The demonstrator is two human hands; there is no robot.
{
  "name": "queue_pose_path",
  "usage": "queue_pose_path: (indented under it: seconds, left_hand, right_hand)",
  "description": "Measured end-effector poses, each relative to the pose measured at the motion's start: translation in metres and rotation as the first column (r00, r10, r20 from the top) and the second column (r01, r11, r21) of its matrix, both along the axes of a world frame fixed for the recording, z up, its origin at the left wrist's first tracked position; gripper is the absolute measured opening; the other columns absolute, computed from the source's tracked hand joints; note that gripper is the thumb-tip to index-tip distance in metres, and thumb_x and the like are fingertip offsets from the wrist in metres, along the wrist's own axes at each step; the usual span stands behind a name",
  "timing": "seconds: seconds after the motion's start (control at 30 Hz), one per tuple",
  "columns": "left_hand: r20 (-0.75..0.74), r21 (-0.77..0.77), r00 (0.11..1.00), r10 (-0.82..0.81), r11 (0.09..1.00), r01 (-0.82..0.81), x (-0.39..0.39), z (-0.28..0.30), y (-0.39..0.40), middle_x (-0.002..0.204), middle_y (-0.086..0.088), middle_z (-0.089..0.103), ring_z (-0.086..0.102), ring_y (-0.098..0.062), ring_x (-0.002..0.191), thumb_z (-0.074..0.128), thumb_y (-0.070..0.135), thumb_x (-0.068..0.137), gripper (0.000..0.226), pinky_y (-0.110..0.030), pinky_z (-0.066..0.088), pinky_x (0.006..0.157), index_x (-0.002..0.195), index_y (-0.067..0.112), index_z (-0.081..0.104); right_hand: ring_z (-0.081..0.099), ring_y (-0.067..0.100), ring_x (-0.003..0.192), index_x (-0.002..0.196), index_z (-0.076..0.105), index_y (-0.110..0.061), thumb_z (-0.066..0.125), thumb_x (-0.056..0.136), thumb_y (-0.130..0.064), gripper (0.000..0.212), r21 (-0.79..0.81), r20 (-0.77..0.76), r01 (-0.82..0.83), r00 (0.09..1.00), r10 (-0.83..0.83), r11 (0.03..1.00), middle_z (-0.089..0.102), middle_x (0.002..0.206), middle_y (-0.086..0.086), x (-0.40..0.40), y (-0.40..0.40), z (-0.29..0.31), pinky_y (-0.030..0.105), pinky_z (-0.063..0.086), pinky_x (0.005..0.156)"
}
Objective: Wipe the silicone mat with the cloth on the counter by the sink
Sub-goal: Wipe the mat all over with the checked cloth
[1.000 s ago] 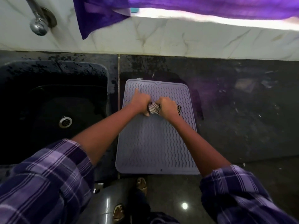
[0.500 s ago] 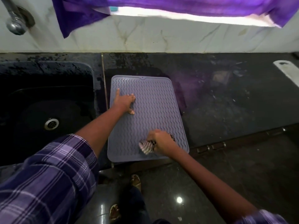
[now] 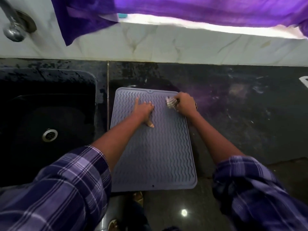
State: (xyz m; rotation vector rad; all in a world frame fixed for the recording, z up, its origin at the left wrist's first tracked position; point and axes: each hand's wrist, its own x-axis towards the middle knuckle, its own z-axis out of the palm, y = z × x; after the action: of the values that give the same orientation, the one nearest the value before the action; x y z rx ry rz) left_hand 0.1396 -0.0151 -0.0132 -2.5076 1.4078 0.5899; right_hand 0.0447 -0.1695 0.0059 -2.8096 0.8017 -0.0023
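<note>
A grey-lilac silicone mat (image 3: 155, 155) with wavy ridges lies flat on the dark counter, just right of the sink. My left hand (image 3: 144, 110) rests flat on the mat's upper left part, fingers spread. My right hand (image 3: 185, 104) is at the mat's far right corner, closed around a bunched checked cloth (image 3: 171, 102). The cloth pokes out to the left of the fist and touches the mat.
A black sink (image 3: 48, 124) with a steel drain lies left of the mat, and a tap (image 3: 13, 29) juts from the marble wall above it. A purple curtain (image 3: 183, 10) hangs over the ledge. The dark counter (image 3: 241, 117) extends right; the floor and feet show below.
My right hand carried the cloth from the mat's near right edge up to its far right corner. My left hand stayed pressed on the mat's upper left.
</note>
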Motion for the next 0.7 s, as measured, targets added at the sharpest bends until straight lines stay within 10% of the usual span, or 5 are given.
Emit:
queue_pose_path:
  seconds: [0.7]
  left_hand:
    - [0.045,0.031,0.998,0.038,0.999,-0.039,-0.009,0.002,0.004,0.158,-0.005,0.025,0.024,-0.025,0.147,0.066,0.058,0.077,0.092,-0.062,-0.005,0.115,0.151,0.018,0.028]
  right_hand:
    - [0.052,0.026,0.118,0.117,0.067,-0.014,0.062,0.082,-0.014,0.035,0.101,-0.136,-0.05,0.989,0.063,0.994,0.064,0.116,0.006,-0.124,0.076,-0.029,0.038,0.042,0.093]
